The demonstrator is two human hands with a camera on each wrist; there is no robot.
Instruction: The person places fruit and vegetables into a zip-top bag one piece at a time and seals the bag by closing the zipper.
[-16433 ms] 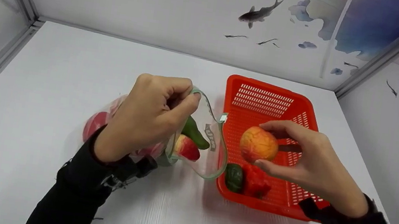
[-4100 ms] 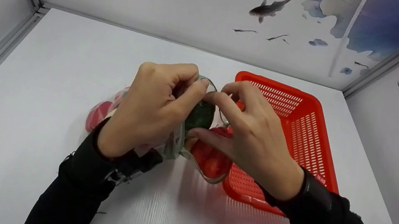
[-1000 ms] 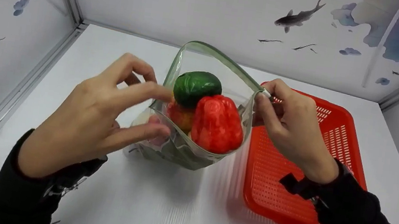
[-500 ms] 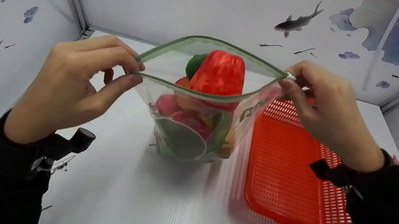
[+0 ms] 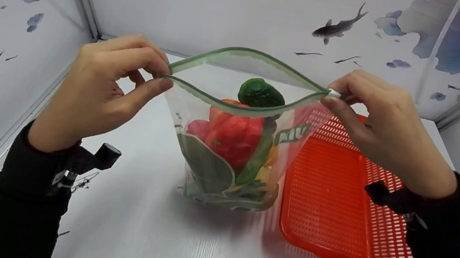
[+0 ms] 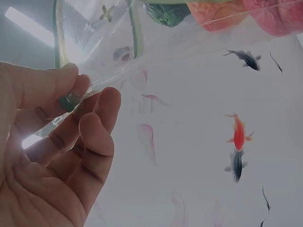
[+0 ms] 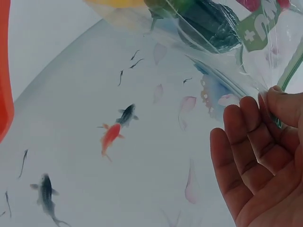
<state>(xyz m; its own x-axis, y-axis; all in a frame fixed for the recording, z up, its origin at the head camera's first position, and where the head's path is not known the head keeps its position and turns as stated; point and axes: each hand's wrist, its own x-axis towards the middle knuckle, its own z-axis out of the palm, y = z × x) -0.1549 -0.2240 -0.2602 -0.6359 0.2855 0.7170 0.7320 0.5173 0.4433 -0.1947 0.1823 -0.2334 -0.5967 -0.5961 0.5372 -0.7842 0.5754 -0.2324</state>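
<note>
A clear zip bag (image 5: 232,108) with a green zip edge stands upright on the table, its mouth spread into a wide eye shape. My left hand (image 5: 107,82) pinches the mouth's left corner between thumb and fingers. At the opposite corner, my right hand (image 5: 390,123) pinches the edge right beside a white slider (image 5: 334,93). Through the film show a red bell pepper (image 5: 233,138), a pink fruit (image 5: 198,129), a long green vegetable (image 5: 255,157) and some yellow pieces. A dark green, wrinkled vegetable (image 5: 261,92) tops the pile at the right, below the zip line's back edge.
A red plastic basket (image 5: 328,195) with slotted sides sits right of the bag, partly behind my right forearm. White panels (image 5: 227,17) printed with fish enclose the table at the back and sides. White tabletop (image 5: 133,223) extends in front of the bag.
The red pepper and dark green vegetable went from basket to bag. Since one second ago, my left hand has gripped the left corner. The bag now stands upright; the pepper has sunk lower inside.
</note>
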